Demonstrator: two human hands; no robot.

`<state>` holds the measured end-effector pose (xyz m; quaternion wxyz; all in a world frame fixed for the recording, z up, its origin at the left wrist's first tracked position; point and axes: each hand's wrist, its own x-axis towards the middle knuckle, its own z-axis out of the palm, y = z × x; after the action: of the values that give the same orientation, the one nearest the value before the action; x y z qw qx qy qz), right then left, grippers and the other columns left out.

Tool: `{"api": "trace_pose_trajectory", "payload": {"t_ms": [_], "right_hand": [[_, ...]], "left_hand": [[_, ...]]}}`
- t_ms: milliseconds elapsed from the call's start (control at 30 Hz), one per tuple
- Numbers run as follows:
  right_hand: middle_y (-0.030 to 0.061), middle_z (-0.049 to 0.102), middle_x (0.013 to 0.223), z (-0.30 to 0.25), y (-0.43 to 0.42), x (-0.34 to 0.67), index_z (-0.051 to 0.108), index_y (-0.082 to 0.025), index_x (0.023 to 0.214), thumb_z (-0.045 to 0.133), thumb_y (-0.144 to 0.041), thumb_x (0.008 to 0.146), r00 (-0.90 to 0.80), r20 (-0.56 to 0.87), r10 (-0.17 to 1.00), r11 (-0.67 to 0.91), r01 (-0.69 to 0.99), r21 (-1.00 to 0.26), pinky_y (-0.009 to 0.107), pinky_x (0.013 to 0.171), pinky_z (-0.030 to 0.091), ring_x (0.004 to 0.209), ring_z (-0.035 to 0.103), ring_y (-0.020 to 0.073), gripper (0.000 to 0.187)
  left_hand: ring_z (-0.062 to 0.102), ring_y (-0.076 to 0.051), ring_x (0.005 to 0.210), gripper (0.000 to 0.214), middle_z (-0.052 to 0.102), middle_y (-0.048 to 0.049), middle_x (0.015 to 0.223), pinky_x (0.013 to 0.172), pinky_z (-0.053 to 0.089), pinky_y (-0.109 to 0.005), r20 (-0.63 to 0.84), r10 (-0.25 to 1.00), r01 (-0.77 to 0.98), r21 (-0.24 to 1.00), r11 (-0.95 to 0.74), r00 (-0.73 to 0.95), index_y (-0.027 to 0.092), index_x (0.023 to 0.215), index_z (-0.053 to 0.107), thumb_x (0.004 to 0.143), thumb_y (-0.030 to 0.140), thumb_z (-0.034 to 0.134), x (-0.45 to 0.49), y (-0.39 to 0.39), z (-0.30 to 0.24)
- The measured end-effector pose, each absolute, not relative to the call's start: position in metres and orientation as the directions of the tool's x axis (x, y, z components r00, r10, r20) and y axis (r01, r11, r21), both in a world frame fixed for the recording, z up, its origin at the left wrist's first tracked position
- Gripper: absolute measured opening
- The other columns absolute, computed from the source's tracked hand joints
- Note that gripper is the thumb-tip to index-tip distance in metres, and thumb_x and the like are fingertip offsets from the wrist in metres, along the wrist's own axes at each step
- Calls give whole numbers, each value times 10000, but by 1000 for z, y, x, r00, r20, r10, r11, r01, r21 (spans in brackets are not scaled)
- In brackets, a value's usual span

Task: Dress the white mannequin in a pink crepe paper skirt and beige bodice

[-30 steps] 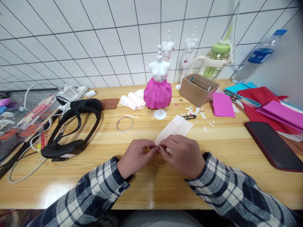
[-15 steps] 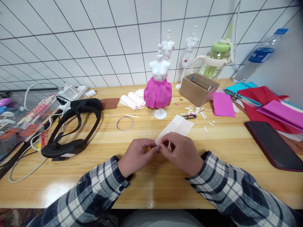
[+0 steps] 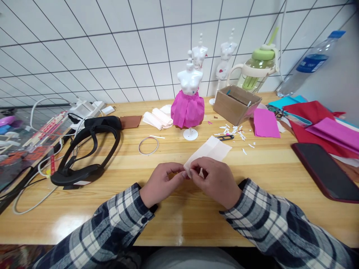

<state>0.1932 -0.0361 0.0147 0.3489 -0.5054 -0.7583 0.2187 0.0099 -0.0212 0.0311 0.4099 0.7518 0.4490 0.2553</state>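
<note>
A pale pink strip of thin paper or cloth (image 3: 207, 148) slants away from me at the middle of the table. My left hand (image 3: 164, 183) pinches its near-left corner between thumb and forefinger. Right beside it, my right hand (image 3: 214, 179) grips the same edge, its fingers curled over the strip and hiding part of it. The fingertips of both hands almost meet there. Behind the strip stands a small white mannequin (image 3: 190, 80) wearing a magenta gathered skirt (image 3: 187, 110). Black thread snips (image 3: 224, 138) lie against the strip's far end.
White scraps (image 3: 232, 130) are scattered near a cardboard box (image 3: 236, 104). Magenta paper (image 3: 266, 123), a phone (image 3: 327, 170) and a bottle (image 3: 311, 63) are on the right. Left are a wire ring (image 3: 148, 146), folded pale cloth (image 3: 158, 118) and a black headset (image 3: 86, 153).
The fingertips of both hands have shifted slightly at the strip's corner, which now shows a little more between them. The camera view has moved slightly; other things stay put.
</note>
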Motion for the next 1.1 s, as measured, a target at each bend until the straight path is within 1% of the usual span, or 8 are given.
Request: {"api": "trace_pose_trajectory", "payload": {"t_ms": [167,300,467,600,700,867,967,1100], "right_hand": [[-22,674,719,15,-36,192,673,-215,799,623,-216,831,-264,277,924,382,599,-703,240,586,387,617,563,117,60],[-34,664,674,14,-35,190,685,-216,765,652,-232,812,-232,245,941,336,575,-746,232,563,387,585,554,109,60],[-33,659,647,12,-35,190,696,-211,750,654,-248,800,-196,196,961,272,537,-798,225,527,393,543,549,104,75],[-27,675,657,13,-37,190,706,-217,761,659,-259,808,-194,221,956,293,559,-776,228,532,401,560,571,112,79],[-15,707,708,14,-39,191,725,-226,813,649,-259,835,-227,272,935,354,578,-735,237,560,420,613,608,125,86],[-4,748,843,9,-42,192,739,-240,955,602,-249,892,-274,352,895,446,575,-686,244,664,480,725,663,135,151],[-2,752,881,7,-43,193,736,-242,980,597,-253,900,-290,388,875,483,590,-647,250,703,488,768,674,144,161],[-3,748,858,8,-43,193,737,-242,960,597,-257,900,-279,381,881,469,611,-637,249,691,480,751,668,142,153]], "left_hand": [[599,-125,645,298,678,4,648,626,442,-188,-6,905,521,819,-240,425,139,709,706,875,330,551,10,-21,27],[577,-120,623,295,662,6,625,612,425,-195,12,911,583,765,-273,411,142,696,704,872,324,551,10,-21,23],[580,-117,609,272,676,-6,645,602,412,-202,66,900,611,713,-344,430,154,710,705,867,319,557,9,-22,24],[568,-110,575,265,665,-3,616,583,400,-201,106,896,626,680,-381,430,159,678,686,858,302,556,10,-21,24],[569,-110,568,242,659,2,599,588,416,-198,125,911,618,697,-363,394,157,650,670,825,286,566,9,-20,22],[575,-115,583,199,655,8,598,588,442,-186,106,935,560,776,-290,337,148,648,669,768,264,559,9,-18,23],[560,-108,574,208,640,13,585,586,440,-181,73,939,541,802,-255,335,141,639,670,762,260,552,10,-17,24],[559,-110,592,229,643,11,600,594,437,-181,41,934,539,807,-240,354,136,653,678,784,273,550,9,-17,23]]}}
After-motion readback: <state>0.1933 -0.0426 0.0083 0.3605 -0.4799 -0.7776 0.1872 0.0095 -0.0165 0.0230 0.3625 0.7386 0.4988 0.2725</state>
